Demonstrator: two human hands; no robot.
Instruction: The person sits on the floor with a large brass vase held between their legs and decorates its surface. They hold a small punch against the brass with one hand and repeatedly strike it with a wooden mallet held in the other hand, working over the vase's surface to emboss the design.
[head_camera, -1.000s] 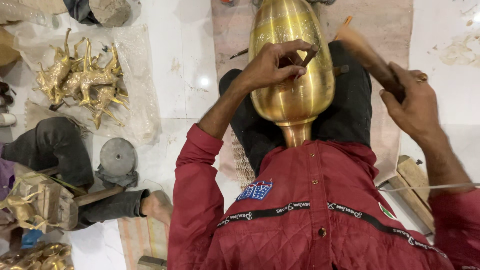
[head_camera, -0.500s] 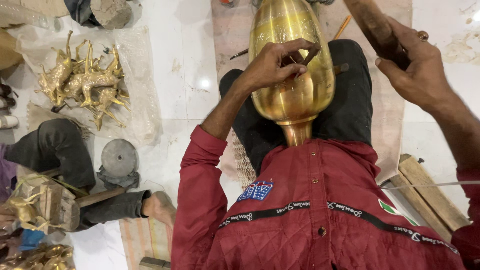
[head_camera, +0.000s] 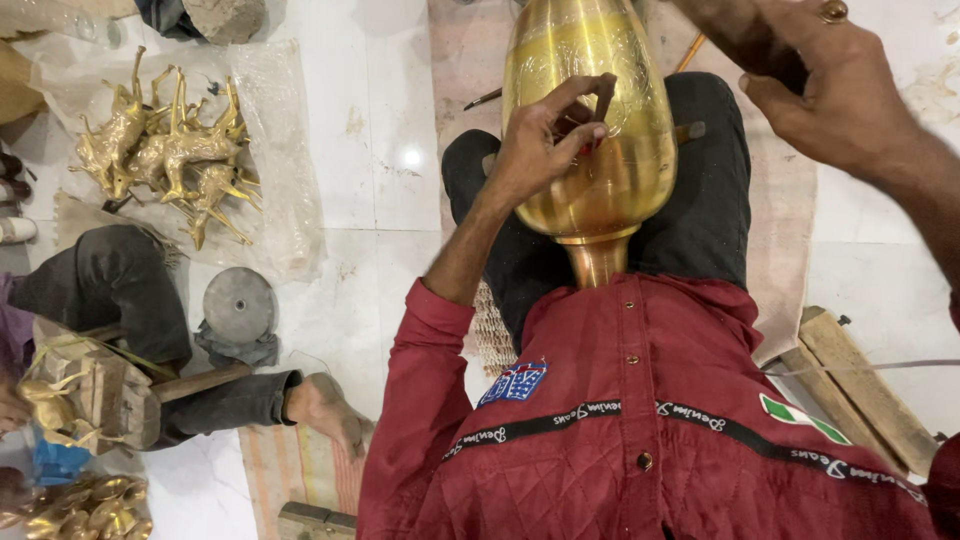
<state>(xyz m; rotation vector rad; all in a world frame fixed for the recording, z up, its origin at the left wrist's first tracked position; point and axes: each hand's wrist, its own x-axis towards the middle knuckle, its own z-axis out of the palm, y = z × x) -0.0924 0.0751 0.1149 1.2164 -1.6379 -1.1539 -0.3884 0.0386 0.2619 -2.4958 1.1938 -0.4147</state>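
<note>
Seen from my head camera: the brass vase (head_camera: 590, 130) lay across my lap, neck toward my red jacket (head_camera: 640, 420). My left hand (head_camera: 545, 145) pinched a small dark chisel (head_camera: 603, 97) against its engraved belly, while my right hand (head_camera: 820, 90), raised well apart, gripped a dark hammer handle (head_camera: 735, 30). Brass deer figures (head_camera: 170, 150) lay on plastic sheeting to my left.

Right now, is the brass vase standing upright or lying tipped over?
Tipped: the brass vase lies along the lap, its narrow neck toward the red jacket, with the left hand on its body.
</note>
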